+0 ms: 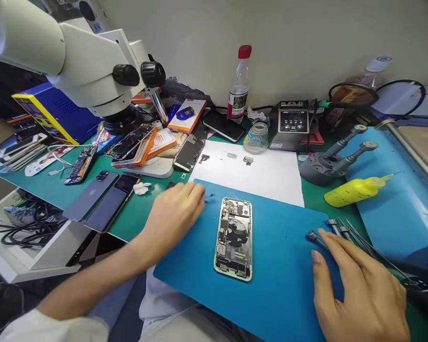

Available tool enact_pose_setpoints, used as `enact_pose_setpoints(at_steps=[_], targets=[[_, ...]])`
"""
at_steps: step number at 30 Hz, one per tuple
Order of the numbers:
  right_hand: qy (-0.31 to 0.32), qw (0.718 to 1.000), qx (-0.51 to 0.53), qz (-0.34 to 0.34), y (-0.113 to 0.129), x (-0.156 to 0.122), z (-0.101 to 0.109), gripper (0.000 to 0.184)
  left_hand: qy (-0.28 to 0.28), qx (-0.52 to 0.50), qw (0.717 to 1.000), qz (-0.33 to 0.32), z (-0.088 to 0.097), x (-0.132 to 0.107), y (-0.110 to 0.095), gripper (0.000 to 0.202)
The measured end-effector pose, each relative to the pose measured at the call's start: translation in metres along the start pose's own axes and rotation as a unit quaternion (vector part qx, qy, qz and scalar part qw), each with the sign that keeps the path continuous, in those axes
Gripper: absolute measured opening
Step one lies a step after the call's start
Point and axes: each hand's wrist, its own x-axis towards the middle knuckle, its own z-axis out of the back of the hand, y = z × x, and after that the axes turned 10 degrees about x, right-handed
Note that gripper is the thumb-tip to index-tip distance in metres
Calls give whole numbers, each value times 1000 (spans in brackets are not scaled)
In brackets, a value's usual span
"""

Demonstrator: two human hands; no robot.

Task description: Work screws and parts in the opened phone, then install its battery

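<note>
An opened phone (234, 237) with its insides showing lies on a blue mat (278, 285) in front of me. My left hand (174, 213) rests on the mat's far left corner, fingers curled, fingertips close to a tiny dark part (210, 195); I cannot see anything held. My right hand (356, 285) lies flat and open on the mat at the right, its fingertips just short of a small screwdriver (316, 237) and a row of thin metal tools (356, 237).
A white sheet (271, 175) behind the mat holds small metal parts. A microscope (74, 52) stands at back left above several phones and phone parts. A bottle (239, 85), glass jar (256, 137), soldering station (294, 126) and yellow squeeze bottle (353, 191) are at the back and right.
</note>
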Motion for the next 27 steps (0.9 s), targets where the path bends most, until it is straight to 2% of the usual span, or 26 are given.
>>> enact_pose_setpoints(at_steps=[3,6,8,9,13,17,21,24,27], targets=[[-14,999,19,46,23,7,14,79,-7,-65,998,0,-5,-38,-5,27],[27,994,40,101,63,22,13,65,-3,-163,987,-17,-3,-62,-3,24],[105,979,75,157,92,34,-1,44,-19,-208,978,13,0,-70,2,28],[98,977,87,169,104,39,-11,37,-32,-222,974,39,1,-73,5,30],[101,981,40,161,132,58,-55,39,-68,-258,956,120,-4,-74,15,32],[106,980,-6,168,142,70,-76,26,-82,-287,942,153,-15,-67,19,33],[100,980,-11,174,145,78,-70,17,-87,-303,935,161,-23,-64,19,33],[69,984,11,163,128,84,-56,12,-80,-322,932,144,-22,-65,17,36],[1,990,-1,144,97,92,-45,24,-44,-329,939,91,-18,-62,10,31]])
